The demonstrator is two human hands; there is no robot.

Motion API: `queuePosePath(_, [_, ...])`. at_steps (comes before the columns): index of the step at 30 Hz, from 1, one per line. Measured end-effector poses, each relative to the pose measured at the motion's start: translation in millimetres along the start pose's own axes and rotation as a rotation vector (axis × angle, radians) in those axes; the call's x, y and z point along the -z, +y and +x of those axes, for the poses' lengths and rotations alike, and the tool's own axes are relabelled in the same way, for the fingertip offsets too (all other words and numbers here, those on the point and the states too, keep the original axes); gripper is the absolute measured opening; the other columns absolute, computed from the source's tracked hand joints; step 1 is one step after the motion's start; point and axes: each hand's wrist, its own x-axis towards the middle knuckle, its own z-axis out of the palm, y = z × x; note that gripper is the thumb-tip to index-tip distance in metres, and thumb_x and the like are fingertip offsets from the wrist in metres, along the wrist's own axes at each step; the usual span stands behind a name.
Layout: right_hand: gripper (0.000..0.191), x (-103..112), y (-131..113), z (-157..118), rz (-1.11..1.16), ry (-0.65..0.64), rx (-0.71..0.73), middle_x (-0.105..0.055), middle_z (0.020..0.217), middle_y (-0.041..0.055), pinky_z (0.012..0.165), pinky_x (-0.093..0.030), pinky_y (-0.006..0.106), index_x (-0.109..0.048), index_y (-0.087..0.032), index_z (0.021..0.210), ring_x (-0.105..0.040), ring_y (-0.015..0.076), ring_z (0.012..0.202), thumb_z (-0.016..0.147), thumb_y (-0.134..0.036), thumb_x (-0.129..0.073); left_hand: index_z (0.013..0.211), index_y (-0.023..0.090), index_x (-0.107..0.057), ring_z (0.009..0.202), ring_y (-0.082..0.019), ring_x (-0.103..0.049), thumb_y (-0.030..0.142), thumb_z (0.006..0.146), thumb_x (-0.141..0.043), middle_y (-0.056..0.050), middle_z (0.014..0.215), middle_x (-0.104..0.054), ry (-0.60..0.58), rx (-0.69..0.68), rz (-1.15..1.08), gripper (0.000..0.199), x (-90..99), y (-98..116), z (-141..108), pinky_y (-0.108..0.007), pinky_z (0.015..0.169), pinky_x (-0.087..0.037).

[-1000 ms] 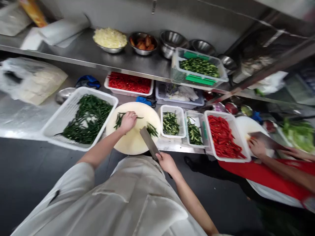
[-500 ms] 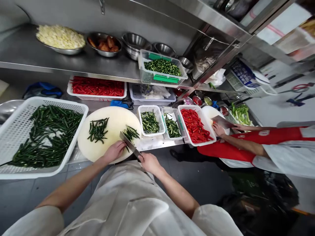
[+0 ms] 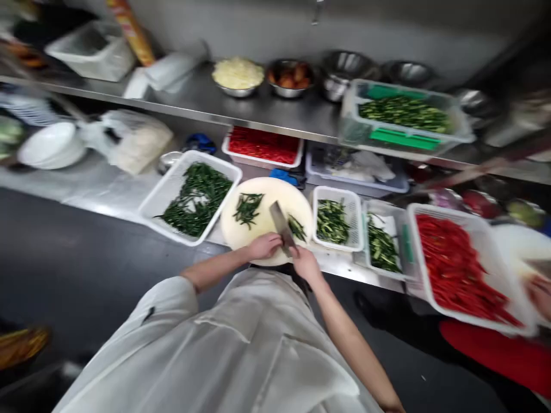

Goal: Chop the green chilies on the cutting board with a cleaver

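On a round cream cutting board [image 3: 267, 186] lies a pile of long green chillies [image 3: 248, 209] at the left and a smaller heap of cut green chillies [image 3: 297, 228] at the right. My right hand [image 3: 306, 264] grips the handle of a cleaver [image 3: 280, 221], its broad blade slanting up and leftward over the board. Close against the blade's left side, my left hand [image 3: 266, 246] has its fingers curled together. Whatever may be under those fingers is hidden.
Left of the board stands a white basket [image 3: 150, 213] of green chillies. To the right are a small basket [image 3: 358, 221] and a clear tub [image 3: 404, 244] of cut chillies, then a red chilli basket [image 3: 512, 275]. A co-worker's hand [image 3: 540, 295] shows at the right edge. A metal shelf [image 3: 189, 109] overhangs the back.
The view has swung left, showing more of the counter there and less of the co-worker. The cleaver blade now lies left of the cut heap, which looks smaller. Both hands remain at the board's near edge.
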Motion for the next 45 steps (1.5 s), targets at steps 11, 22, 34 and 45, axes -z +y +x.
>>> queuePosePath(11, [0.043,-16.2,44.3,-60.9,0.096,-0.145,0.048,-0.079,0.096,0.0090,0.078,-0.045,0.029,-0.074,-0.022,0.098,-0.072,0.0259,0.093,0.108,-0.048,-0.041,0.112,0.022,-0.075,0.116,-0.032,-0.051,0.025,0.103,-0.056,-0.014,0.119,-0.061,0.213,0.451,0.400,0.020,49.9,-43.0,-44.8,-0.048,0.101,-0.045])
queuePosePath(22, [0.039,-7.6,15.4,-53.8,-0.109,-0.058,-0.090,-0.080,0.107,0.0130,0.078,-0.039,0.030,-0.072,-0.020,0.114,-0.072,0.0253,0.098,0.112,-0.040,-0.038,0.123,0.020,-0.071,0.117,-0.024,-0.060,0.025,0.108,-0.049,-0.012,0.127,-0.065,0.019,-0.008,0.003,0.027,-1.5,-12.1,-10.4,-0.040,0.104,-0.054])
queuePosePath(34, [0.034,-1.3,12.8,-33.4,-0.077,-0.087,-0.034,-0.078,0.111,0.0161,0.085,-0.042,0.029,-0.071,-0.016,0.118,-0.072,0.0265,0.104,0.110,-0.033,-0.042,0.115,0.019,-0.071,0.111,-0.022,-0.065,0.023,0.109,-0.045,-0.009,0.117,-0.071,0.013,0.003,-0.072,0.026,3.2,-16.3,-8.0,-0.038,0.102,-0.055])
queuePosePath(45, [0.041,-11.3,9.7,-32.9,0.036,-0.018,0.093,-0.079,0.103,0.0105,0.083,-0.044,0.028,-0.073,-0.021,0.110,-0.072,0.0246,0.097,0.111,-0.042,-0.037,0.123,0.019,-0.069,0.119,-0.028,-0.059,0.022,0.104,-0.053,-0.015,0.121,-0.064,0.318,0.289,0.119,0.025,44.3,-39.8,-61.7,-0.048,0.107,-0.053])
